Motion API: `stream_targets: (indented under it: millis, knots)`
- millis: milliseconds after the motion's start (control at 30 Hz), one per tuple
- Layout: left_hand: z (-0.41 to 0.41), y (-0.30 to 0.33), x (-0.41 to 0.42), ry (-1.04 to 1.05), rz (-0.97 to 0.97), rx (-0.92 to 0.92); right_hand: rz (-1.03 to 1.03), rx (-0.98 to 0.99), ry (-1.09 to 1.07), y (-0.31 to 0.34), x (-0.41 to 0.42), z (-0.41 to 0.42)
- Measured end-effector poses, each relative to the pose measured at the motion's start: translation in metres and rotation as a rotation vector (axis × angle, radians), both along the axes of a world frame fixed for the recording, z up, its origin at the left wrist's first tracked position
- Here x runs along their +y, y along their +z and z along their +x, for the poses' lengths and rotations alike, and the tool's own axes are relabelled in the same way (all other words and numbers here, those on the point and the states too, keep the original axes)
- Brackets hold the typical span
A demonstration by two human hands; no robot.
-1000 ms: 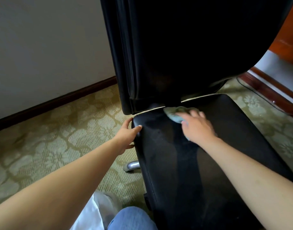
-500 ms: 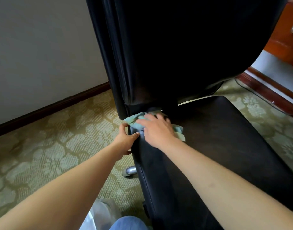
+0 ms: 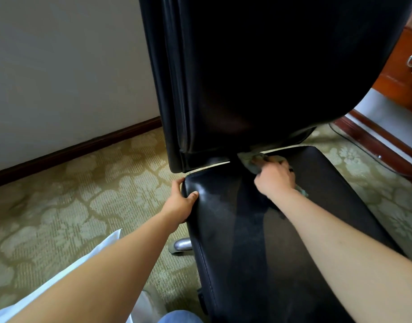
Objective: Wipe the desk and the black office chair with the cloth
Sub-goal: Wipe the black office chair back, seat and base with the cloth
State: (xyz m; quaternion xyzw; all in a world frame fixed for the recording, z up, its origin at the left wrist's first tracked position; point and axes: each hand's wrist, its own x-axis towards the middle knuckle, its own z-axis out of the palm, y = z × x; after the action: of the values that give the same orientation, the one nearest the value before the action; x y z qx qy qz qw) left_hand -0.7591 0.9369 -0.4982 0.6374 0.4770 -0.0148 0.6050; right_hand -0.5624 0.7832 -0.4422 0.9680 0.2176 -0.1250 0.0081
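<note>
Now our right hand (image 3: 275,177) presses the cloth (image 3: 251,161) at the seat's (image 3: 247,241) twelve-o'clock edge, left hand (image 3: 179,202) gripping its corner; backrest (image 3: 258,78) and desk likely remain.

floor (image 3: 88,206): patterned green-beige carpet, filling the left of the frame and the lower right edge
chair seat (image 3: 258,241): black, centre to lower right of the frame; a bluish cloth (image 3: 250,162) lies on it at its back edge
chair base (image 3: 182,244): silver foot on the carpet, lower centre
cable (image 3: 363,150): dark, on the carpet at right
</note>
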Motion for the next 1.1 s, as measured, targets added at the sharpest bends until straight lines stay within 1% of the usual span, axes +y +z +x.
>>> stream_targets:
  millis: [33, 100, 233, 333, 400, 500, 533, 567, 633, 700, 767, 833, 900, 967, 1100]
  knots:
    - [-0.001, -0.001, 0.000, 0.000, 0.002, -0.004, 0.014, 0.014, 0.024, 0.002, 0.009, -0.012]
    - [-0.003, -0.003, -0.001, 0.010, -0.015, -0.010, 0.053, 0.039, 0.138, 0.003, 0.030, -0.044]
    - [-0.011, 0.000, -0.001, 0.053, -0.104, -0.019, 0.159, 0.059, 0.483, -0.006, 0.065, -0.107]
    - [-0.020, 0.006, 0.003, 0.035, -0.185, -0.018, 0.150, 0.089, 0.585, -0.005, 0.068, -0.106]
    - [-0.026, 0.008, 0.008, 0.030, -0.202, -0.018, 0.106, 0.076, 0.564, -0.007, 0.059, -0.091]
    - [-0.034, 0.013, 0.012, 0.054, -0.192, -0.006, 0.054, 0.069, 0.332, -0.006, 0.043, -0.073]
    - [-0.035, 0.013, 0.011, 0.063, -0.201, -0.011, 0.057, 0.061, 0.283, -0.005, 0.041, -0.074]
    - [-0.035, 0.014, 0.010, 0.072, -0.211, -0.017, 0.062, 0.050, 0.281, -0.004, 0.041, -0.079]
    - [-0.035, 0.018, 0.006, 0.089, -0.228, -0.028, 0.085, 0.060, 0.384, 0.000, 0.039, -0.101]
    - [-0.036, 0.018, 0.005, 0.109, -0.236, -0.035, 0.085, 0.092, 0.563, 0.000, 0.031, -0.128]
    - [-0.038, 0.019, 0.004, 0.133, -0.257, -0.041, 0.043, 0.088, 0.753, 0.000, 0.013, -0.144]
    - [-0.041, 0.019, 0.005, 0.156, -0.282, -0.044, 0.014, 0.110, 0.887, 0.006, 0.000, -0.141]
    - [-0.042, 0.017, 0.006, 0.158, -0.283, -0.037, -0.003, 0.107, 0.969, 0.013, 0.000, -0.127]
    - [-0.043, 0.016, 0.007, 0.175, -0.274, -0.028, -0.003, 0.058, 0.960, 0.012, 0.012, -0.114]
    - [-0.041, 0.013, 0.007, 0.243, -0.329, -0.034, 0.109, 0.099, 0.605, -0.002, 0.049, -0.099]
